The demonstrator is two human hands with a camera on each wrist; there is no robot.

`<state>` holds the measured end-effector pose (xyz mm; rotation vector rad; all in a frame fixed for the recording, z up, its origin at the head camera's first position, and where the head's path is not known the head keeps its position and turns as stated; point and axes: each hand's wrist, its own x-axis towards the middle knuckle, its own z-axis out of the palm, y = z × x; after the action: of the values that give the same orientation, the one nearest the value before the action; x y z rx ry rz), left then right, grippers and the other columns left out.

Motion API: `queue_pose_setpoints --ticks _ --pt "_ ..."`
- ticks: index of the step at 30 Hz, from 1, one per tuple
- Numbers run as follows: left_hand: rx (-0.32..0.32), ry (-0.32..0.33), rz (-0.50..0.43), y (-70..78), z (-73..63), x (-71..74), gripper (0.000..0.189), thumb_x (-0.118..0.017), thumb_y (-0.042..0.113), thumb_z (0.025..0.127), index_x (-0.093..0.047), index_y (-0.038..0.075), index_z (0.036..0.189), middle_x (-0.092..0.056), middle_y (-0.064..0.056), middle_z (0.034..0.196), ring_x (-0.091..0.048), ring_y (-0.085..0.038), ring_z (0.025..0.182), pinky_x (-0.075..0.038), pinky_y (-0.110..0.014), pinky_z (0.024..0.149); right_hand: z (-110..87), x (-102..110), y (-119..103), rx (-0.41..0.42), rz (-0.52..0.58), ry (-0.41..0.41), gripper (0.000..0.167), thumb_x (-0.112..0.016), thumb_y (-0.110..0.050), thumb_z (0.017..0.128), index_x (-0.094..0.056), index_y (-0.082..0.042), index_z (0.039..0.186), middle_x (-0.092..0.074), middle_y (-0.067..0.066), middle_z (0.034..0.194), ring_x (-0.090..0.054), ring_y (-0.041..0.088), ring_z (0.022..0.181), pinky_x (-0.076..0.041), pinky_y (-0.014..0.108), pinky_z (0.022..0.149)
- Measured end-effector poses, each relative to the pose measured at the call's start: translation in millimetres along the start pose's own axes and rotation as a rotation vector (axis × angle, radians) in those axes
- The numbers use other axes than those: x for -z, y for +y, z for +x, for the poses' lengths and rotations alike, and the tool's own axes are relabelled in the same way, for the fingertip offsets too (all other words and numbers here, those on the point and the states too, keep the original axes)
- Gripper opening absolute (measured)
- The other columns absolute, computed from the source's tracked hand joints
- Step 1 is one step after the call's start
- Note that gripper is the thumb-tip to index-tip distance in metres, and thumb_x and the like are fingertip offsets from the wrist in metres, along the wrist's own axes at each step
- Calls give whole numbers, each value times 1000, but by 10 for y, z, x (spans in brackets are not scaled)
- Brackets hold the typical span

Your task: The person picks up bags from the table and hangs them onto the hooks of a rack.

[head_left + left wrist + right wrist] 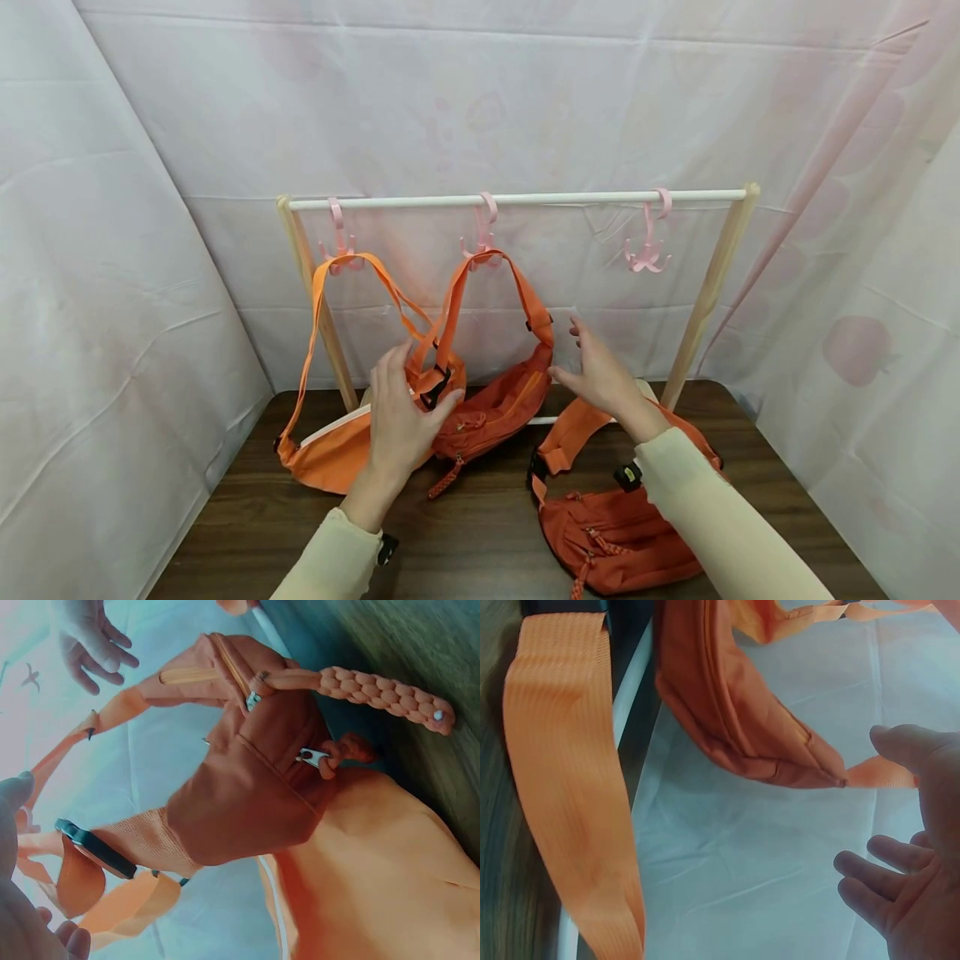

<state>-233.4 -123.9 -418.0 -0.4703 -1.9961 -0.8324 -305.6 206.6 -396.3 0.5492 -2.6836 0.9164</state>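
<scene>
A rust-orange waist bag [498,408] hangs by its strap from the middle pink hook [486,218], with a braided zip pull dangling low. Beside its left strap and black buckle [94,847] is my left hand [399,417], thumb and fingers spread apart. My right hand [600,375] is held out near the bag's right end, fingers loosely extended and holding nothing; a gap shows in the right wrist view. A lighter orange bag [326,458] with a white zip hangs from the left hook [337,225], partly behind my left hand.
Another rust-orange waist bag [622,542] lies on the dark wooden table [457,550], partly under my right forearm. The rack's white rail [570,198] carries a third pink hook [648,250] at right. Wooden posts [708,292] flank the rack; pale curtains surround it.
</scene>
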Motion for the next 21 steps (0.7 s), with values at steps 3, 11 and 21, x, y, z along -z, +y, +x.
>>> queue_pose_setpoints --ticks 3,11,21 --pt "-38 31 -2 33 -6 -2 100 -95 42 81 -43 -1 156 -50 -21 146 -47 -42 127 -38 -56 105 -30 26 40 1 -13 -2 102 -82 -30 96 -17 0 167 -43 26 159 -53 46 135 -45 63 108" --pt "-86 53 6 123 -7 1 98 -88 51 86 -43 0 157 -50 -23 146 -48 -44 123 -39 -56 101 -112 91 120 -3 -43 -12 101 -81 -30 97 -16 -1 168 -42 27 158 -50 46 138 -43 64 109" --pt "-205 83 -15 213 -40 -43 86 -82 47 93 -46 -5 152 -52 -23 145 -50 -44 121 -39 -54 101 -252 162 240 -39 -98 -23 98 -80 -34 98 -20 0 167 -43 28 157 -50 47 138 -44 65 108"
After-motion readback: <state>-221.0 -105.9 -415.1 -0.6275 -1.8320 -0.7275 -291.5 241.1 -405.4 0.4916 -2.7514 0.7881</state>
